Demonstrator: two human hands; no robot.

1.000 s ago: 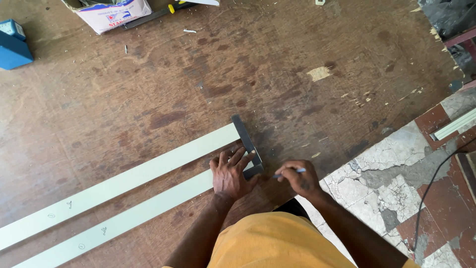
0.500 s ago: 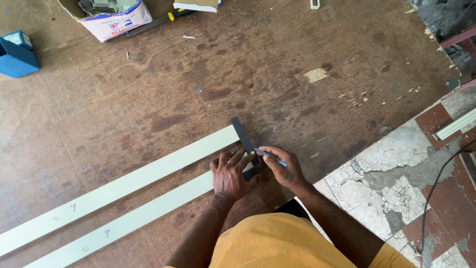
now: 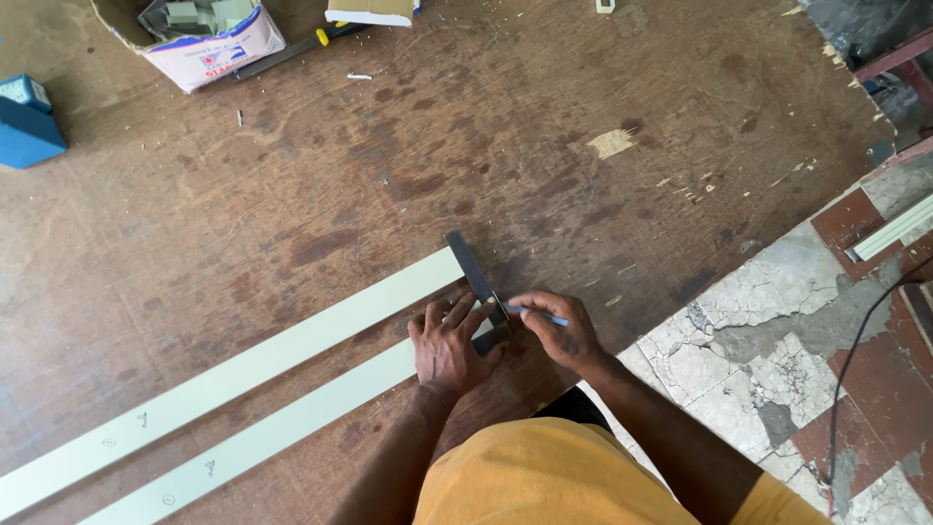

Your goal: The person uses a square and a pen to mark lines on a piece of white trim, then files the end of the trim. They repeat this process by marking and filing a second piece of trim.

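Observation:
Two long pale strips (image 3: pixel 243 365) lie side by side on a worn brown wooden board (image 3: pixel 389 146). A dark metal square (image 3: pixel 471 267) lies across their right ends. My left hand (image 3: pixel 449 342) presses flat on the square and the nearer strip (image 3: pixel 292 420). My right hand (image 3: pixel 559 329) holds a blue pen (image 3: pixel 544 314), its tip at the square's edge just right of my left fingers. My hands hide the end of the nearer strip.
A cardboard box (image 3: pixel 209 39) of pale parts stands at the top left, a blue box (image 3: pixel 27 122) at the left edge. A yellow-handled tool (image 3: pixel 292 51) lies by the box. Cracked tiled floor (image 3: pixel 777 360) with a black cable (image 3: pixel 850 369) lies to the right.
My right hand has moved left from beside the square until the pen tip is at its edge. My left hand has stayed pressed on the square.

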